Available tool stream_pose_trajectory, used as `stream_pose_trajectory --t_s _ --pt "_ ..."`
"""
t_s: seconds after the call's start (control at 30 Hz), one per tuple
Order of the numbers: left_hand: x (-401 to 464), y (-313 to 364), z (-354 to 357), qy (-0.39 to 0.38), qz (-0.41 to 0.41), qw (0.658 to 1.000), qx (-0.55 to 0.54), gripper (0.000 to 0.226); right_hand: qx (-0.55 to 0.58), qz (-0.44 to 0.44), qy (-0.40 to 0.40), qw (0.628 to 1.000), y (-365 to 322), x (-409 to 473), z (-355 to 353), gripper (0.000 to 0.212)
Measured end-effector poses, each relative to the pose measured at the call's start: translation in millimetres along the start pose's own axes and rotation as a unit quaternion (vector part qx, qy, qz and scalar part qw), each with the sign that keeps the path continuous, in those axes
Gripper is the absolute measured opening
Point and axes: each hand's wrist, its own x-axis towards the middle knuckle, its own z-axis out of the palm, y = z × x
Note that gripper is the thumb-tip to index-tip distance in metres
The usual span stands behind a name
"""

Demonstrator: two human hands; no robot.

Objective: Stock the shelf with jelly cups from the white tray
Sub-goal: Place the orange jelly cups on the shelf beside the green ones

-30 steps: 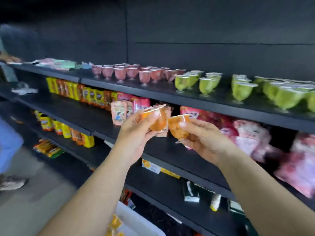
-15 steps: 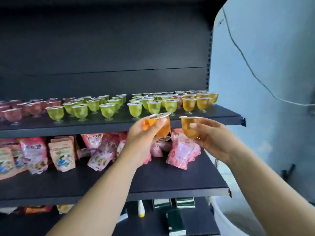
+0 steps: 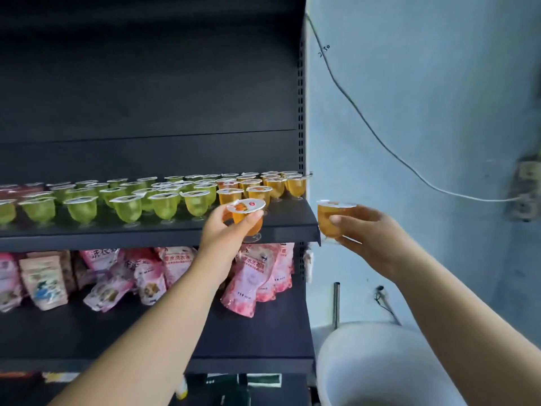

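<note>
My left hand point(image 3: 227, 228) grips an orange jelly cup point(image 3: 246, 209) at the front edge of the black upper shelf point(image 3: 281, 227), near its right end. My right hand point(image 3: 369, 232) holds a second orange jelly cup point(image 3: 328, 216) in the air just past the shelf's right end. Rows of orange jelly cups point(image 3: 275, 184) stand on the right part of that shelf, green jelly cups point(image 3: 128, 203) fill its middle, and pink jelly cups point(image 3: 17, 190) show at the far left. The white tray is out of view.
Pink snack and detergent pouches point(image 3: 254, 276) lie on the lower shelf point(image 3: 248, 361). A white tub point(image 3: 377, 347) sits on the floor at the right. A cable point(image 3: 366, 121) runs down the blue wall to a socket point(image 3: 524, 194).
My view has swung right along the shelf to its right end. Both hands have risen with their cups; the left one now reaches the shelf edge, the right one has moved beyond the shelf's end.
</note>
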Motion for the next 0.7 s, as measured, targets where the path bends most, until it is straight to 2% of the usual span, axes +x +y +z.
stream_pose_trajectory --t_s 0.13,0.3,0.43,0.6,0.7 --pt "7.2 -1.1 15.6 0.06 -0.005 0.998 0.018 0.051 0.013 0.006 0.003 1.0 4.5 22.3 -3.4 0.032" --pt "23.7 -6.9 46.0 0.042 0.008 0.997 0.059 0.048 0.035 0.004 0.022 0.999 10.2 53.2 -13.0 0.03" --pt "37.6 -10.8 70.1 0.058 0.044 0.984 0.165 0.049 -0.002 -0.002 0.016 1.0 14.7 93.0 -21.4 0.036" --pt "52.2 -23.3 78.9 0.103 0.074 0.965 0.228 0.049 -0.081 0.007 -0.017 0.997 30.6 153.1 -9.8 0.052" --pt "54.4 -27.4 83.7 0.121 0.074 0.954 0.263 0.053 -0.157 -0.007 -0.059 0.986 40.2 179.6 0.4 0.045"
